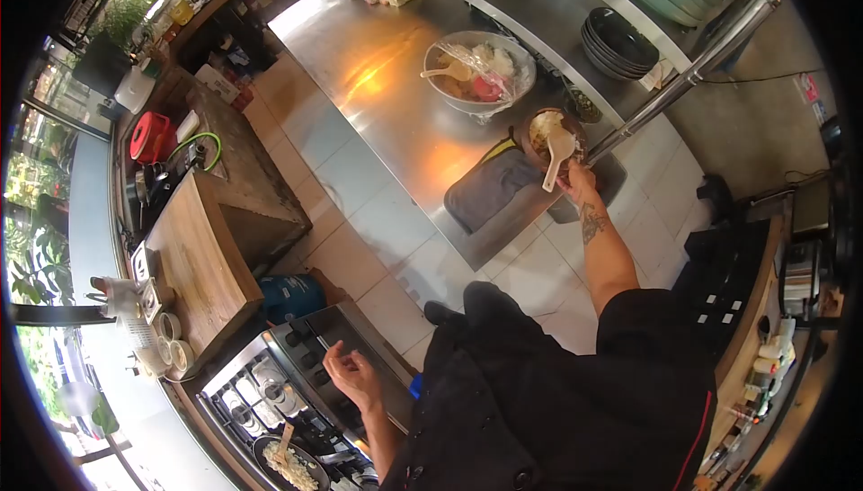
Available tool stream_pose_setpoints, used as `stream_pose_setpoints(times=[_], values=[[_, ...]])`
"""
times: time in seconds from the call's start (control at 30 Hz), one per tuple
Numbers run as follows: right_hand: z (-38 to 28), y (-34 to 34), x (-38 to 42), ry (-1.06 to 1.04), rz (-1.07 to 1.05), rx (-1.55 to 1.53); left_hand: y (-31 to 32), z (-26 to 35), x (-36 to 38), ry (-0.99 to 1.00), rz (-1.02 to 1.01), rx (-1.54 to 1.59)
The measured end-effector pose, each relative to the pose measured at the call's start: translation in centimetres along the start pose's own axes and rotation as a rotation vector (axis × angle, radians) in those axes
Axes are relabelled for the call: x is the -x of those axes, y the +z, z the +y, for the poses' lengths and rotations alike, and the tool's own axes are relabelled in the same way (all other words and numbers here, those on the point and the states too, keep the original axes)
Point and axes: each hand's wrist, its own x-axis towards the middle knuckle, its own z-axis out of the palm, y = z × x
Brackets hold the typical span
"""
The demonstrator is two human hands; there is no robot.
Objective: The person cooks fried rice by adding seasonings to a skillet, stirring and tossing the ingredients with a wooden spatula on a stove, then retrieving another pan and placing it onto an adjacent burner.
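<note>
The black jacket (pixel 557 401) of the person fills the lower part of the head view, nearest to the camera. From it the left hand (pixel 352 376) goes out over the front edge of the gas stove (pixel 297 392). Its fingers are loosely curled and half open, and they hold nothing; whether they touch the stove I cannot tell. On a burner just below this hand stands a dark frying pan (pixel 292 466) with pale food and a wooden spatula (pixel 284 444) in it.

The right arm, with a tattoo on the forearm, stretches far to the steel counter (pixel 395 104). The right hand (pixel 578 183) is closed around the handle of a white rice paddle (pixel 558 155), whose blade lies in a small dark bowl (pixel 550 135) with rice. This bowl stands near the counter edge, beside a grey cloth (pixel 494 190).

Further along the counter is a large metal bowl (pixel 480 73) covered with plastic film, with food and a pale spoon inside. A stack of dark bowls (pixel 620 41) stands on the shelf behind it. A wooden block (pixel 202 262) is to the left of the stove, and a red container (pixel 148 136) lies beyond it.
</note>
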Motion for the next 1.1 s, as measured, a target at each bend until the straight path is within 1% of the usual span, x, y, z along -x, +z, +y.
stream_pose_setpoints(times=[0.1,0.17,0.2,0.23,0.27,0.3,0.33,0.37,0.4,0.43,0.47,0.5,0.53,0.57,0.6,0.63,0.67,0.7,0.73,0.77,0.8,0.83,0.87,0.9,0.93,0.97,1.0,1.03,1.1], values=[[-0.9,-1.4,-2.1,0.036,0.021,0.018,-0.3,-1.8,-1.5,-0.054,0.025,-0.057],[-0.8,-2.4,-3.6,0.004,-0.076,0.049,0.3,-2.9,-2.2,-0.088,0.029,-0.091],[-0.3,-2.6,-4.7,0.009,0.018,0.056,0.6,-3.4,-2.1,-0.152,0.025,-0.120],[-1.3,-2.7,-2.9,-0.044,0.121,0.150,0.8,-4.2,-1.4,-0.232,0.036,-0.152],[-2.5,-1.8,0.0,-0.106,0.186,0.263,1.3,-2.8,-1.3,-0.165,0.086,-0.131],[-2.1,-3.1,-0.8,-0.430,0.255,0.904,1.8,-1.6,-0.4,-0.256,0.107,-0.097],[-2.4,-0.4,3.7,-0.797,0.448,0.828,2.5,-2.4,0.5,-0.390,0.096,0.003],[-1.7,0.7,4.9,-0.986,0.375,0.597,3.1,-1.5,1.0,-0.419,0.075,-0.084],[-0.4,2.8,5.3,-1.075,0.259,0.564,3.6,-1.2,1.8,-0.483,0.056,-0.111],[0.7,4.8,5.5,-1.153,0.133,0.529,4.7,-2.2,3.1,-0.462,0.060,-0.148],[2.5,7.7,7.0,-1.133,-0.051,0.545,4.9,-1.7,4.6,-0.492,0.109,-0.073],[4.0,10.5,9.3,-1.109,-0.210,0.564,5.2,-1.2,5.6,-0.570,0.128,-0.061],[6.3,13.3,10.6,-1.107,-0.322,0.570,4.8,-1.2,6.7,-0.622,0.130,-0.036],[9.1,16.0,11.7,-0.990,-0.631,0.607,3.8,-1.5,8.3,-0.664,0.198,-0.043],[11.4,18.7,13.2,-0.867,-0.919,0.639,3.1,-1.9,9.2,-0.839,0.368,0.102],[11.0,21.4,18.9,-0.745,-1.094,0.786,2.8,-2.2,10.3,-1.002,0.531,0.262],[11.6,23.8,24.3,-0.751,-1.240,0.812,2.9,-5.8,13.0,-1.084,0.730,0.461],[13.2,25.7,26.2,-0.746,-1.367,0.799,0.6,-4.3,13.5,-1.173,0.986,0.606],[13.8,27.6,31.5,-0.870,-1.474,0.830,-1.2,-6.4,15.4,-1.214,1.174,0.606],[14.3,29.0,37.1,-0.920,-1.603,0.840,-3.1,-8.0,17.4,-1.206,1.322,0.685],[15.5,30.1,42.2,-0.968,-1.733,0.849,-5.5,-8.9,18.6,-1.246,1.381,0.795],[18.3,31.5,45.9,-1.070,-1.876,0.777,-7.7,-9.8,19.5,-1.283,1.438,0.906],[21.6,32.7,49.4,-1.164,-2.016,0.691,-8.5,-11.4,20.4,-1.230,1.358,1.065],[25.0,33.8,53.4,-1.205,-2.105,0.643,-9.6,-13.3,20.7,-1.161,1.273,1.210],[28.2,34.3,57.2,-1.246,-2.186,0.599,-10.8,-14.5,20.0,-1.137,1.176,1.280],[31.6,35.0,60.8,-1.335,-2.252,0.541,-11.6,-15.5,18.6,-1.112,1.076,1.343],[34.5,35.3,64.0,-1.443,-2.287,0.528,-13.0,-15.4,16.9,-0.984,1.063,1.402],[36.8,35.6,66.4,-1.451,-2.311,0.509,-14.1,-15.2,15.0,-0.850,1.043,1.454],[41.3,36.5,69.9,-1.499,-2.437,0.753,-14.9,-18.1,13.1,-0.765,1.080,1.535]])
